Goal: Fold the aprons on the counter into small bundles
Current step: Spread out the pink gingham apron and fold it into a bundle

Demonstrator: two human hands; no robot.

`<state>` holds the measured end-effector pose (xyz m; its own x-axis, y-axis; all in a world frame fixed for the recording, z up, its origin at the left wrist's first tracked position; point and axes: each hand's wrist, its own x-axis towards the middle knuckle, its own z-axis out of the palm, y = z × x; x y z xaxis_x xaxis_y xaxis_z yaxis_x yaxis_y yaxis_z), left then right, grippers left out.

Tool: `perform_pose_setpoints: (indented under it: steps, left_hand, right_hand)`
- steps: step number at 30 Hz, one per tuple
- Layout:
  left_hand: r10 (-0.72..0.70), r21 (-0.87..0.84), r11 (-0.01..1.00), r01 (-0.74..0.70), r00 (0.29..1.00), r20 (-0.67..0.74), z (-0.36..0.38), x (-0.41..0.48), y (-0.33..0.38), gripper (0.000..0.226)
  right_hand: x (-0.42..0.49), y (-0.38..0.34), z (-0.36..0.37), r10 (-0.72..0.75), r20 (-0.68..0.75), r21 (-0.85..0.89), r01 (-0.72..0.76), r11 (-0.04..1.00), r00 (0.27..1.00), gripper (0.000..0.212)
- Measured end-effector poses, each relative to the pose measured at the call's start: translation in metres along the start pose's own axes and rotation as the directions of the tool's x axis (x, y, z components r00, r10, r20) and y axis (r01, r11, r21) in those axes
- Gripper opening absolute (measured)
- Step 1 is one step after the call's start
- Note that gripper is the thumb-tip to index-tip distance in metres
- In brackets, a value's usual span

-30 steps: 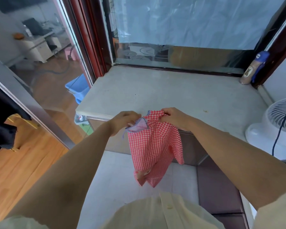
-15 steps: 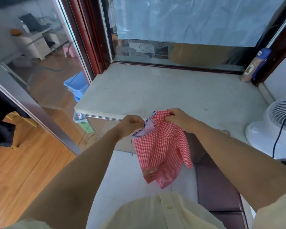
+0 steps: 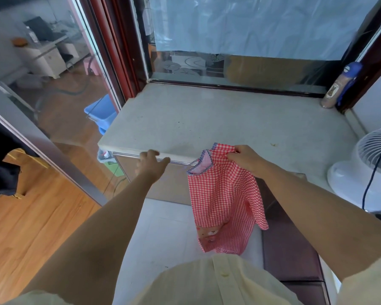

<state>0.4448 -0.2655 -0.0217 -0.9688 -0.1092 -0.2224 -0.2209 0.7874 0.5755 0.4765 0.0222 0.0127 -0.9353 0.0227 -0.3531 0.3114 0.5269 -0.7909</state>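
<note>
"Head view: where is the apron?"

"The red-and-white checked apron hangs in the air just in front of the pale stone counter, from the middle of the picture down towards 5 o'clock. Its top edge reaches the counter's front edge, and its lower end hangs above the person's cream shirt."

"Which hand holds it?"

"The right hand, at 3 o'clock of centre, pinches the apron's bunched top edge. The left hand, at 9 o'clock of centre, is released, its fingers loose and holding nothing. It sits at the counter's front edge, apart from the cloth; I cannot tell whether it touches the stone."

"What else is there?"

"A white fan stands at far 3 o'clock, a blue-capped bottle in the counter's back corner at 2 o'clock, and a blue basin lies behind glass at 10 o'clock."
</note>
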Motion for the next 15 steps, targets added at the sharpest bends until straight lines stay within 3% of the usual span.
perform_pose_setpoints:
  steps: [2, 4, 7, 10, 15]
  left_hand:
    - [0.345, -0.157, 0.932, -0.328, 0.934, 0.095, 0.001, -0.007, 0.013, 0.036]
    - [0.505, -0.135, 0.863, -0.487, 0.821, 0.265, 0.007, -0.013, 0.021, 0.029]
    - [0.475, 0.032, 0.857, -0.514, 0.812, 0.338, 0.019, -0.013, 0.024, 0.041]
    - [0.455, 0.005, 0.881, -0.473, 0.851, 0.263, 0.022, -0.012, 0.025, 0.026]
    - [0.411, -0.032, 0.908, -0.418, 0.873, 0.264, 0.015, -0.017, 0.033, 0.050]
  right_hand:
    - [-0.001, -0.003, 0.001, -0.008, 0.024, 0.006, 0.008, 1.000, 1.000, 0.019]
    - [-0.001, -0.005, 0.002, -0.015, 0.044, 0.020, 0.014, 1.000, 0.999, 0.018]
    - [-0.001, -0.005, 0.000, -0.012, 0.047, 0.043, 0.010, 0.999, 0.999, 0.021]
    - [-0.004, -0.005, -0.002, -0.002, 0.059, 0.078, -0.003, 0.997, 0.998, 0.018]
    - [0.001, -0.001, -0.005, 0.019, 0.036, 0.080, -0.022, 0.997, 0.999, 0.024]
